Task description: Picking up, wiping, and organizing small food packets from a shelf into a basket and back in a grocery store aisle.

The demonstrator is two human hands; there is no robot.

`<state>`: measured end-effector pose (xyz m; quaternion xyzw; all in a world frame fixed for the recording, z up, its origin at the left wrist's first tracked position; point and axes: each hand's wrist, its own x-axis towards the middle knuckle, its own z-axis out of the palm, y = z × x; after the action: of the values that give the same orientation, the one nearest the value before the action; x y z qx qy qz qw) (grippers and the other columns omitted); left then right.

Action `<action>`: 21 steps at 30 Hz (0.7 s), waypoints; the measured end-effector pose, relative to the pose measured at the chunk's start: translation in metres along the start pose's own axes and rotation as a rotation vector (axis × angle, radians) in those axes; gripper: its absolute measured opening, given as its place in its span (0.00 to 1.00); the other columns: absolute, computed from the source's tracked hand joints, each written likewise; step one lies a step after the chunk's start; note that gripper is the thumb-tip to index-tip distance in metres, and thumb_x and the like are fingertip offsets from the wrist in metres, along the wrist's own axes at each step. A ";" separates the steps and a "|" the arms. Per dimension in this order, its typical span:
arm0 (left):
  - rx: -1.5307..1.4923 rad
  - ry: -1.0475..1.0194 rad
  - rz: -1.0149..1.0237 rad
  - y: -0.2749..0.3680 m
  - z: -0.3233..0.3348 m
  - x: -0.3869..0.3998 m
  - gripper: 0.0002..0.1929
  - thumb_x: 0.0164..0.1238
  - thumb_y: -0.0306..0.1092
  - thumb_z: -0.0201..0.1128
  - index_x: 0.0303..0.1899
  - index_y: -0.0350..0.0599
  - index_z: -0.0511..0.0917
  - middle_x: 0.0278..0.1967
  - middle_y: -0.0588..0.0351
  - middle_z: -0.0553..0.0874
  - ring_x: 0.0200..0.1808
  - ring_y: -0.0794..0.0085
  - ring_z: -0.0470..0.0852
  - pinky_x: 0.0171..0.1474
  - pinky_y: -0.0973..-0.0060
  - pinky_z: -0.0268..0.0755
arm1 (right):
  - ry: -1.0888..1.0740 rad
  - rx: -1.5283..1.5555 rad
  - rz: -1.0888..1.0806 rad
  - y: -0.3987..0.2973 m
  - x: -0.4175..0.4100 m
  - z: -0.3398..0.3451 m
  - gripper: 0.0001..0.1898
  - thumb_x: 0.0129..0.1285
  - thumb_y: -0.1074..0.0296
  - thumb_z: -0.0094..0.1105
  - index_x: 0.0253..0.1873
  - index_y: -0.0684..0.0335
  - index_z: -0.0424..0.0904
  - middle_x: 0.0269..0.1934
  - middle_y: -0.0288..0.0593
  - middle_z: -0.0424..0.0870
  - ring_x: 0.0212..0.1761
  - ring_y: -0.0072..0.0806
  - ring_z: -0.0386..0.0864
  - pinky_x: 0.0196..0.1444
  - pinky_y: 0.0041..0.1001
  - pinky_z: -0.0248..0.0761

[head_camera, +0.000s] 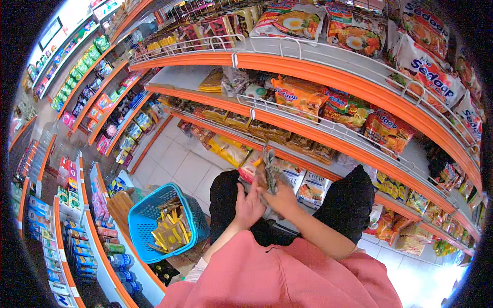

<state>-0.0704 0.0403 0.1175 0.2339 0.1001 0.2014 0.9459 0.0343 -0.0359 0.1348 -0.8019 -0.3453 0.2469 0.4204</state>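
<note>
Both hands meet in front of my knees, before the lower shelves. My right hand (pixel 281 198) grips a crumpled grey cloth (pixel 270 167), which sticks up past the fingers. Close against it is my left hand (pixel 248 206), palm turned inward and thumb apart from the fingers. A small brown packet (pixel 262 172) shows at the left fingertips beside the cloth; blur hides which hand bears it. To the left, a blue plastic basket (pixel 148 225) stands tilted in view, with several brown and yellow packets (pixel 173 231) inside.
Orange-edged shelves (pixel 339 71) with wire guards carry instant noodle packs (pixel 300 96) close ahead. White packs (pixel 314 188) lie low behind my hands. At left, another shelf unit (pixel 115 277) holds bottles (pixel 121 260). White floor tiles (pixel 188 173) show beyond the basket.
</note>
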 end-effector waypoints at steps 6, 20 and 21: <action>0.688 0.302 0.194 0.004 -0.018 0.007 0.25 0.68 0.33 0.54 0.64 0.42 0.59 0.64 0.53 0.65 0.64 0.70 0.64 0.63 0.73 0.57 | 0.101 0.502 0.077 0.046 0.022 -0.016 0.33 0.50 0.47 0.68 0.50 0.71 0.74 0.44 0.52 0.81 0.44 0.37 0.80 0.49 0.30 0.70; 0.987 0.455 0.694 0.177 0.015 0.054 0.19 0.66 0.41 0.57 0.52 0.38 0.74 0.44 0.58 0.81 0.44 0.76 0.77 0.51 0.77 0.66 | 0.220 0.461 0.054 0.030 0.031 -0.035 0.24 0.54 0.55 0.67 0.48 0.69 0.76 0.42 0.46 0.82 0.45 0.31 0.79 0.51 0.28 0.69; 1.025 0.457 0.762 0.199 0.019 0.065 0.20 0.66 0.43 0.56 0.52 0.38 0.74 0.44 0.57 0.81 0.45 0.75 0.77 0.51 0.75 0.66 | 0.228 0.450 0.083 0.035 0.035 -0.033 0.24 0.54 0.55 0.67 0.49 0.69 0.76 0.42 0.46 0.82 0.45 0.31 0.79 0.52 0.28 0.68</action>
<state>-0.0729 0.2220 0.2238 0.6233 0.2909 0.4923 0.5334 0.0918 -0.0404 0.1185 -0.7242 -0.1989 0.2425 0.6141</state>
